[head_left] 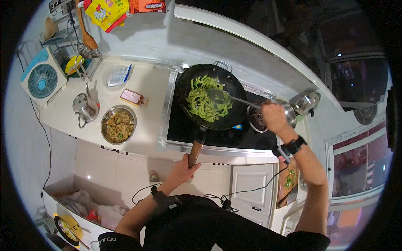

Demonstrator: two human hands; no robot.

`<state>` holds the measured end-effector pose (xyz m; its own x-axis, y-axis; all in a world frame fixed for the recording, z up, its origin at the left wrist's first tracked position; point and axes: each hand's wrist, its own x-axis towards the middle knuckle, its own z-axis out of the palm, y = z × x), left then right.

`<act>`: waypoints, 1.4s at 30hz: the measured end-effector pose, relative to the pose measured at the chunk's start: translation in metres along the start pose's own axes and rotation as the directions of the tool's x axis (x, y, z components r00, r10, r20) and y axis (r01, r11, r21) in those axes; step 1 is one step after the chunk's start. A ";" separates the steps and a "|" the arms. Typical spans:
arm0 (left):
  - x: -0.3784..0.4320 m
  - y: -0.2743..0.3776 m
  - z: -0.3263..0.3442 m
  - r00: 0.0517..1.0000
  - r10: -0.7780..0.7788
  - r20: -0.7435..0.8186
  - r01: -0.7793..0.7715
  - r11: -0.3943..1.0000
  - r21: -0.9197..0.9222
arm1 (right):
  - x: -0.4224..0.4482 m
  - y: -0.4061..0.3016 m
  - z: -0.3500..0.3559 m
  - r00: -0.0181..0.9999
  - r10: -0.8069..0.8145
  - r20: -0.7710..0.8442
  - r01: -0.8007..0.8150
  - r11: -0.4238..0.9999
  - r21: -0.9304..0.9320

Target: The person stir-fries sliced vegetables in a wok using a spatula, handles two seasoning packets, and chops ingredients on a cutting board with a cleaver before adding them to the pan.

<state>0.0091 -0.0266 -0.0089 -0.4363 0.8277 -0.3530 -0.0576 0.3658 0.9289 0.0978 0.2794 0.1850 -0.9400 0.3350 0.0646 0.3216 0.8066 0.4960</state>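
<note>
A black wok (pixel 188 116) sits on the black glass cooktop (pixel 179 133). Sliced green vegetables (pixel 204 103) lie in it. My left hand (pixel 183 171) is closed around the wok's wooden handle (pixel 195 153), which points towards me. From the right, my right hand (pixel 274 117) grips a metal cooking utensil (pixel 245 102), whose head rests among the vegetables and is partly hidden by haze or glare. Just beyond the right hand, a round metal vessel with dark contents (pixel 256 119) stands on the cooktop, partly covered by that hand.
Left on the counter are a metal bowl of cooked food (pixel 118 125), a metal pot (pixel 85 108), a small package (pixel 133 98) and a blue-and-white fan (pixel 42 80). A wooden cutting board (pixel 284 182) with chopped greens and a knife lies at right. A cable hangs from the right wrist.
</note>
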 end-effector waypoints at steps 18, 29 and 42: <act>0.007 0.005 -0.014 0.990 -0.009 0.138 0.020 0.997 -0.081 | 0.077 -0.004 0.003 0.989 -0.006 0.149 -0.042 0.949 0.313; 0.009 0.003 -0.011 0.977 0.045 0.207 -0.027 0.996 -0.087 | 0.050 0.051 0.063 0.903 -0.426 0.052 0.378 0.847 0.374; 0.008 0.013 -0.018 0.978 -0.014 0.208 0.031 0.997 -0.075 | 0.061 0.024 -0.015 0.497 -0.285 0.819 -0.568 0.607 0.556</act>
<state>-0.0111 -0.0227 0.0024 -0.2386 0.8928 -0.3820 -0.1379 0.3582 0.9234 0.0461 0.3120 0.2139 -0.4657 0.3357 -0.8188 0.7925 0.5699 -0.2171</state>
